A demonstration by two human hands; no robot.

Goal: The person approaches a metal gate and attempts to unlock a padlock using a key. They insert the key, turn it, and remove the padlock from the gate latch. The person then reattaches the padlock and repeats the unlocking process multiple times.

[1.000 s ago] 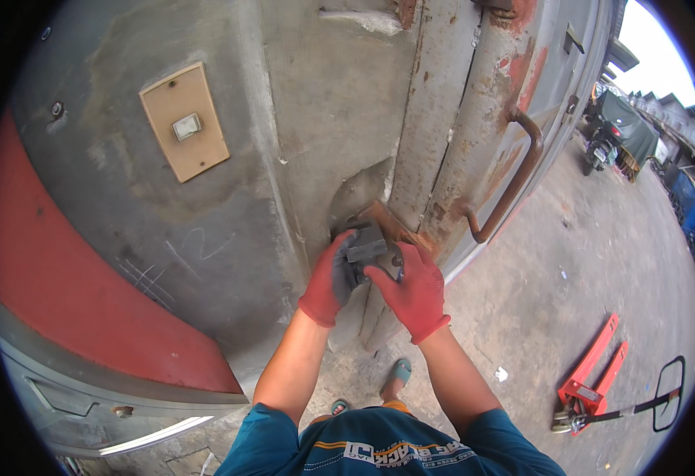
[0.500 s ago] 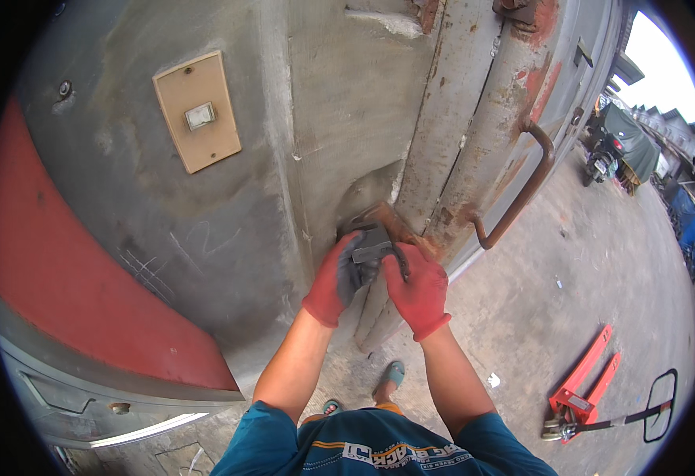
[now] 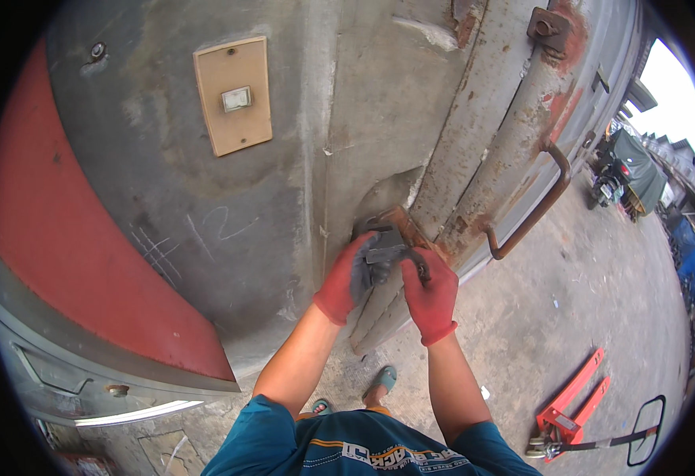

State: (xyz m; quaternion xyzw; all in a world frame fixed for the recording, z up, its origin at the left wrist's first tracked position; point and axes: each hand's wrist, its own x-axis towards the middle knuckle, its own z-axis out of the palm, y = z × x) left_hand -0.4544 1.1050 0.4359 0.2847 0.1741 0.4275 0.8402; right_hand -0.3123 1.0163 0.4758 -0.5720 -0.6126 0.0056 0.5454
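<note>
My left hand [image 3: 349,278], in a red glove with a dark palm, is closed round a dark, blocky padlock [image 3: 384,246]. The padlock is at a rusty metal hasp [image 3: 404,222], in a hollow of the wall beside the metal door. My right hand [image 3: 430,293], in a red glove, pinches a small dark piece [image 3: 422,268] at the padlock's right side. Whether that piece is a key or part of the lock I cannot tell. Fingers cover much of the padlock, and its shackle is not clearly seen.
A rusty door handle [image 3: 534,208] juts out to the right of my hands. On the grey wall at upper left is a beige switch plate [image 3: 208,95]. A red pallet jack [image 3: 569,408] stands on the concrete floor at lower right. A covered motorcycle [image 3: 633,170] is farther off.
The view has shifted, so the wall and door appear farther right and the switch plate higher. Both hands stay at the padlock; the right has turned slightly and drawn a little away from it.
</note>
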